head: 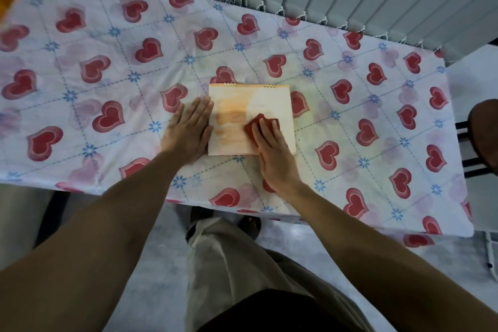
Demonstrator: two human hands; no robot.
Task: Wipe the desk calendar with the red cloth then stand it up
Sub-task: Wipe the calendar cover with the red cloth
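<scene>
The calendar (250, 118) lies flat on the table (80, 105), near the middle of the heart-patterned tablecloth, its wire binding along the far edge. My right hand (272, 153) presses the red cloth (260, 122) onto the near right part of the page; the fingers (262, 133) are laid out flat over the cloth, pinning it down rather than pinching it. My left hand (188, 127) rests palm-down and open at the calendar's left edge, half on the tablecloth, fingers straight and holding nothing.

I judge the wiping to be under way, with standing it up yet to come. To do this step well, I would keep the left hand bearing down on that edge so the calendar cannot slide or drag the tablecloth into folds. The right hand should press evenly with the flat of the fingers and sweep in long overlapping passes from the binding toward me, covering the far right corner and the left strip beside my steadying hand. Near the wire rings I would go lightly, since cloth could snag there. The orange smear on the page is blurred; I cannot tell whether it is print or dirt.
</scene>
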